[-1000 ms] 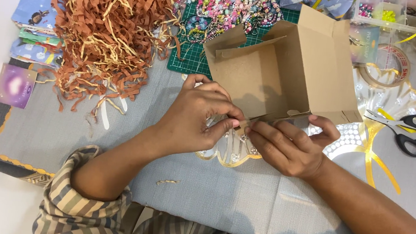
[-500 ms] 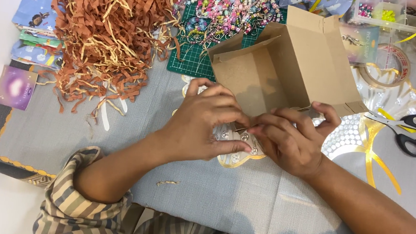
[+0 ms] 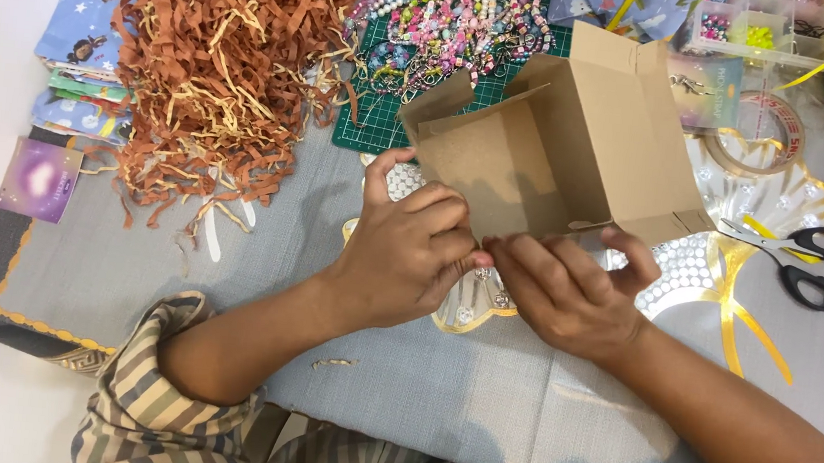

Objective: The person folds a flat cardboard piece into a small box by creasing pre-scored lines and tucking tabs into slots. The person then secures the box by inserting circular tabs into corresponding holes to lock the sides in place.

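A plain brown cardboard box [image 3: 559,145] stood tipped on the bench [image 3: 476,406], its open mouth facing the person and its flaps splayed outward. The left hand [image 3: 410,256] was curled at the box's near lower edge, fingers bent and pinching at the cardboard, with the thumb raised against the left wall. The right hand [image 3: 565,295] met it fingertip to fingertip, also closed on that lower edge, its thumb hooked under the right-hand flap. Both hands hid the exact spot they gripped.

Behind the box lay a green cutting mat [image 3: 382,125] covered with a tangle of coloured bead chains [image 3: 460,22], glossy and round. To the left spread a big heap of crinkled brown paper shred [image 3: 218,66], rough and ribbon-like, with paler strands mixed in. Printed paper sheets [image 3: 82,24] and a small purple card [image 3: 37,179] sat at the far left. On the right, black-handled scissors [image 3: 797,255] rested across yellow ribbon [image 3: 743,310], near a roll of clear tape [image 3: 764,128] and a clear compartment box of beads [image 3: 758,28]. Under the hands showed a shiny, gold-edged tray [image 3: 470,311] with a dotted surface. The bench wore a grey woven cloth, faintly creased, with a gold-trimmed border.
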